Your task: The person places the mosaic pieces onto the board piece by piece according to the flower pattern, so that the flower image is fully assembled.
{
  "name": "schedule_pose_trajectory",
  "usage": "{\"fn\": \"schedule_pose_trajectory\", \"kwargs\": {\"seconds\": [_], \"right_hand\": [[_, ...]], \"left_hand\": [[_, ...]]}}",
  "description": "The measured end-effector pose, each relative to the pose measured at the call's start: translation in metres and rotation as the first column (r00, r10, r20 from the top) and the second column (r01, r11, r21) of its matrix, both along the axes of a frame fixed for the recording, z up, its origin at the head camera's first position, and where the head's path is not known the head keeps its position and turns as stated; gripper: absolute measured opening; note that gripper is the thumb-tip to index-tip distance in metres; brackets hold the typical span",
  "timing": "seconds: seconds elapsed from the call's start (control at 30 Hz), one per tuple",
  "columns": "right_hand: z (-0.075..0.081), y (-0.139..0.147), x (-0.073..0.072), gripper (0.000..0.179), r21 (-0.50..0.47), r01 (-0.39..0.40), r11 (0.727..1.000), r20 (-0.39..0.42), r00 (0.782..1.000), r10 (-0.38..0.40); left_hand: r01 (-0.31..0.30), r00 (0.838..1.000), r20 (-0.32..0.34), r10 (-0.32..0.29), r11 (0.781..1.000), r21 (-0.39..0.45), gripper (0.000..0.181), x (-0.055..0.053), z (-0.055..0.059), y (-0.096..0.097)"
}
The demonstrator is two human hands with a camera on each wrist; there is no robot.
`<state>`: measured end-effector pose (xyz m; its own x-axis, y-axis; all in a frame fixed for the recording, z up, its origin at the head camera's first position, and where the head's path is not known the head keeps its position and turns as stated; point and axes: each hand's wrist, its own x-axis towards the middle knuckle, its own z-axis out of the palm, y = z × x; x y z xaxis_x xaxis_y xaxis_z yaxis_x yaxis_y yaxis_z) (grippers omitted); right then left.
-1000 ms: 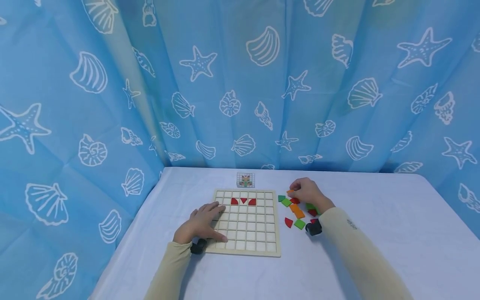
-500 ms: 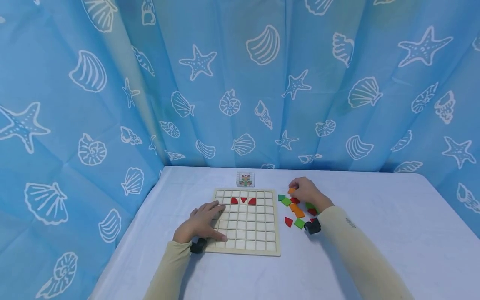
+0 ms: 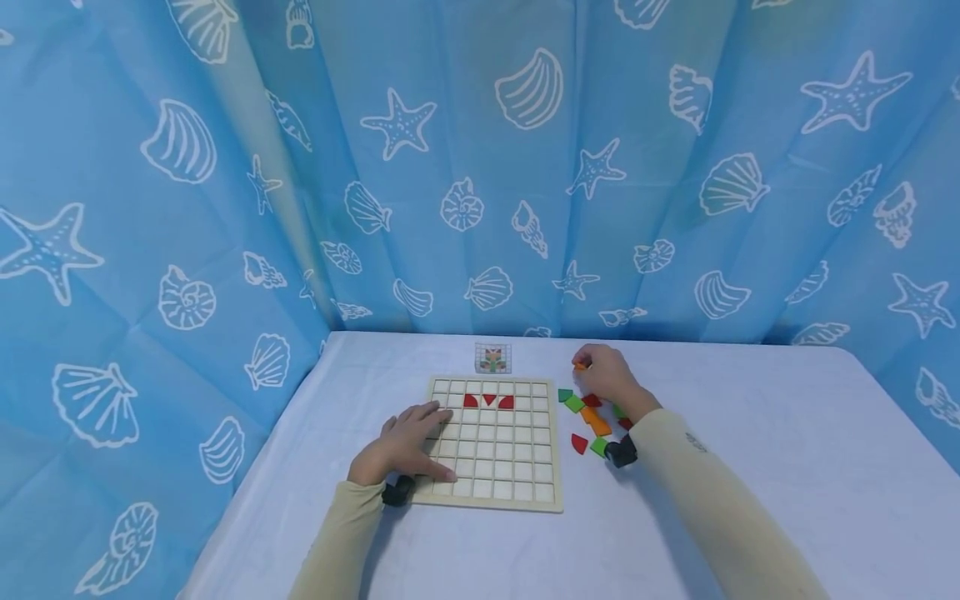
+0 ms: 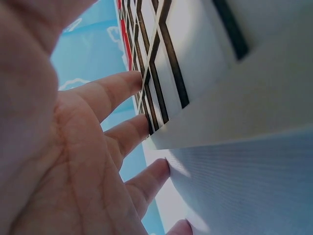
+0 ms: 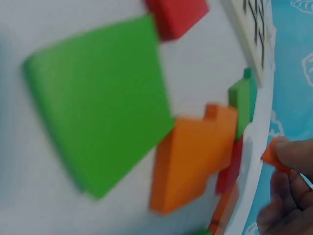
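My left hand [image 3: 405,444] rests with spread fingers on the left side of a wooden grid board [image 3: 487,503]. In the left wrist view, two fingertips touch the board while the lower ones reach down by the white cloth. Three red tiles lie in one row near the board's far side: a rounded one [image 3: 471,402], a triangle [image 3: 489,400] and another rounded one [image 3: 506,402]. Beyond the loose tiles, my right hand [image 3: 609,375] pinches a small orange tile [image 5: 274,154] between thumb and finger, raised off the table. Its full shape is partly hidden by the fingers.
Right of the board lie loose tiles: orange ones [image 3: 597,422], a green one [image 5: 100,103], a dark green one [image 3: 566,395] and a red rounded one [image 3: 579,443]. A pattern card [image 3: 492,358] lies behind the board. A blue shell-print curtain [image 3: 450,167] hangs beyond the table.
My right hand has lifted the orange tile and drawn it slightly away from the other tiles, toward the curtain. The left hand has stayed on the board.
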<state>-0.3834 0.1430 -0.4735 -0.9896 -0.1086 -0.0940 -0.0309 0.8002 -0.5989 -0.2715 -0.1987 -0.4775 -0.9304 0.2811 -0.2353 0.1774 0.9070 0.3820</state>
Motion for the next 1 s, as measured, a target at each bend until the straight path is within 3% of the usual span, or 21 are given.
{"fn": "schedule_pose_trajectory", "kwargs": {"seconds": [0.2,0.53,0.73,1.0], "right_hand": [[0.002,-0.014,-0.002,0.034,-0.055,-0.075,0.996,-0.035,0.997,0.073],[0.005,-0.039,0.001,0.035,-0.123,-0.078,0.989,-0.1,0.993,0.066],[0.009,-0.045,0.003,0.027,-0.054,-0.101,0.993,-0.185,0.979,0.09],[0.017,-0.061,0.007,0.024,-0.075,-0.147,0.986,-0.199,0.971,0.13]], "left_hand": [[0.006,1.0,0.004,-0.006,1.0,-0.004,0.103,0.001,0.0,0.0],[0.014,1.0,-0.016,-0.014,1.0,-0.022,0.105,-0.002,-0.002,-0.001],[0.028,1.0,-0.013,-0.028,0.999,-0.024,0.103,-0.003,0.0,0.001],[0.005,1.0,0.001,-0.005,0.999,-0.033,0.104,-0.001,-0.001,-0.001]]}}
